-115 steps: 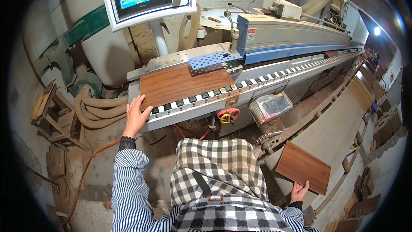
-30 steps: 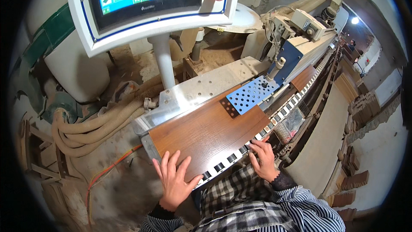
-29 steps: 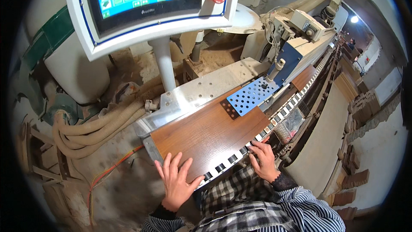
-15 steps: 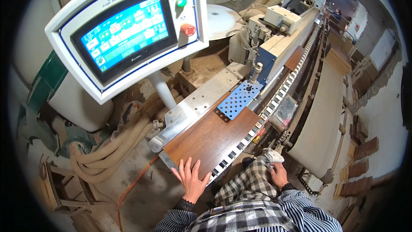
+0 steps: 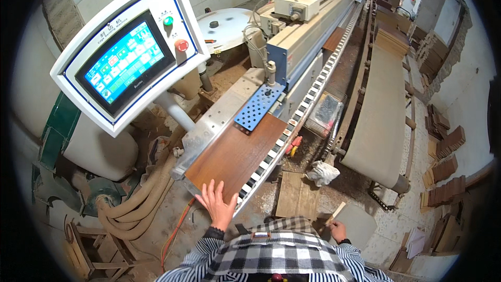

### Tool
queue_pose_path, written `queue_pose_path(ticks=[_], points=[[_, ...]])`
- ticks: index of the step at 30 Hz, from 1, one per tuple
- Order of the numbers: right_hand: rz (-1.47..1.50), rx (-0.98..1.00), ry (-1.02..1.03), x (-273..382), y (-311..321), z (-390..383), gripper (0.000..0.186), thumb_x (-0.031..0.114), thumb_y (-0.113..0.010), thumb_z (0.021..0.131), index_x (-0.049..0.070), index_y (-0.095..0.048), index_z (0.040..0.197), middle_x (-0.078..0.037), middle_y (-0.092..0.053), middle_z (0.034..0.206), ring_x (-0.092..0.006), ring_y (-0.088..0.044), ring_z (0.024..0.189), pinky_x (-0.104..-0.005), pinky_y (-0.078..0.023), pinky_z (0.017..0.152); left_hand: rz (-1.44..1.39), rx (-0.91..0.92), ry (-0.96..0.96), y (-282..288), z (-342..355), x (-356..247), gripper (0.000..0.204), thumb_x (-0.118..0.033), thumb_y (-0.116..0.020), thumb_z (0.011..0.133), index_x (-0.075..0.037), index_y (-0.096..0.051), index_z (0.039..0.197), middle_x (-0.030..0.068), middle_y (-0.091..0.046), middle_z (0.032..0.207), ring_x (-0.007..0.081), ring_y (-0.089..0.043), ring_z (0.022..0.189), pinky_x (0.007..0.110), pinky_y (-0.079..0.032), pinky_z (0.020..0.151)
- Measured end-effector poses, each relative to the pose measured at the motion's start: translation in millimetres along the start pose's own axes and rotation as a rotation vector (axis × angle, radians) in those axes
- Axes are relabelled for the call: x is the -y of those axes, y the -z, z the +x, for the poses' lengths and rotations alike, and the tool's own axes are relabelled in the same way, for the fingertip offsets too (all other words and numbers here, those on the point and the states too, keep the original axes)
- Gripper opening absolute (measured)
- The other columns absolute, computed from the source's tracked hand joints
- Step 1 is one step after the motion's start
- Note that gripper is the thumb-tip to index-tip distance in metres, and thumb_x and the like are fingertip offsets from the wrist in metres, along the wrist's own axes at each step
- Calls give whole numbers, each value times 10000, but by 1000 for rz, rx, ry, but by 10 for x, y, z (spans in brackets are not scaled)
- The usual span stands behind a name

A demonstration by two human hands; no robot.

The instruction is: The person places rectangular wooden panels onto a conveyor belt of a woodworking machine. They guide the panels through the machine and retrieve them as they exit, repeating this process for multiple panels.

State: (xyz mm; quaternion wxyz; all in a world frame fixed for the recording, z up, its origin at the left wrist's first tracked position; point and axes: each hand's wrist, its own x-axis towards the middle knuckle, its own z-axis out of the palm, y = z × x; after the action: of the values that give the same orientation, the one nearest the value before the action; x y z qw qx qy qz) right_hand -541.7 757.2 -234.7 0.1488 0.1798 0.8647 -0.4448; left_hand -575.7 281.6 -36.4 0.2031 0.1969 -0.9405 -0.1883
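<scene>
A brown wood-grain board (image 5: pixel 236 151) lies on the metal infeed table of an edge banding machine, its far end reaching a blue perforated plate (image 5: pixel 259 105). My left hand (image 5: pixel 218 210) is open, fingers spread over the board's near end beside the black-and-white track (image 5: pixel 254 178). Low on the right, my right hand (image 5: pixel 339 231) is closed at the lower end of a pale wooden strip (image 5: pixel 336 212). A flat grey panel (image 5: pixel 360 224) is next to that hand. My checked apron hides part of the space between my hands.
A control panel with a lit screen (image 5: pixel 124 61) stands at left. Ribbed hoses (image 5: pixel 141 214) and a wooden frame (image 5: pixel 104 248) are below it. To the right runs a belt conveyor (image 5: pixel 378 125), near a crumpled white cloth (image 5: pixel 322 173). Stacked boards (image 5: pixel 449 141) line the right wall.
The whole view has shifted, showing more floor. My right hand has moved from beside my checked-clothed leg to the pale strip. My left hand remains on the board's near end.
</scene>
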Motion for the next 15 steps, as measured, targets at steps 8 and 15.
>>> queue_pose_path(ticks=[8, 15], points=[[95, -92, -29, -496, -487, -492, 248, 203, -644, 851, 23, -700, 1012, -171, -710, 946, -277, -686, 875, -360, -525, 794, 37, 19, -13, -85, -5, 68, 627, -394, -702, 802, -118, -495, 1325, 134, -374, 1458, 384, -235, 1389, 658, -45, 1103], [127, -22, 66, -285, -604, -952, 266, 163, -619, 886, -17, -673, 1075, -133, -710, 914, -210, -664, 828, -323, -522, 766, 22, 249, -90, 203, 175, 178, 679, -438, -671, 829, -90, -467, 1375, 164, -341, 1479, 377, -227, 1397, 647, -78, 1103]])
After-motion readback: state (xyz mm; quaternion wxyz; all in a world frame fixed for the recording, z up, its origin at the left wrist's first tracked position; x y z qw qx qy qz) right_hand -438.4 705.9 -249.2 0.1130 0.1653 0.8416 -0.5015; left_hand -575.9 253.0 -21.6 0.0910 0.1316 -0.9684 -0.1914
